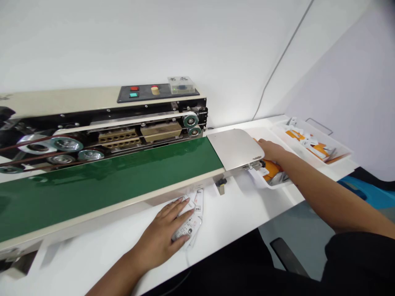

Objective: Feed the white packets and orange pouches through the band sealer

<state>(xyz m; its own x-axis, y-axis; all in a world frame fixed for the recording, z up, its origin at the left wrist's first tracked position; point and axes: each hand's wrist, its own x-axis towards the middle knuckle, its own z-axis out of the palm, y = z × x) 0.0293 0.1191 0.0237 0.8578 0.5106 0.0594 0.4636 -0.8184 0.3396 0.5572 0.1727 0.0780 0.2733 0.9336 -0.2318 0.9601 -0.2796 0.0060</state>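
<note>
My left hand (163,232) lies over a small stack of white printed packets (189,226) on the white table, just in front of the conveyor's edge. My right hand (271,150) reaches to the far right, its fingers at the rim of a stainless steel plate (234,148) at the end of a band sealer (157,92). Below that hand, a white tray (273,183) holds orange and silver packets. The fingertips of my right hand are partly hidden, and I cannot tell whether they hold anything.
The sealer's green conveyor belt (105,181) runs along the table, with exposed pulleys and drive belts (66,144) behind it. A second white tray (311,144) of orange packets stands at the back right. A blue container (358,189) and a chair back (286,257) sit below the table edge.
</note>
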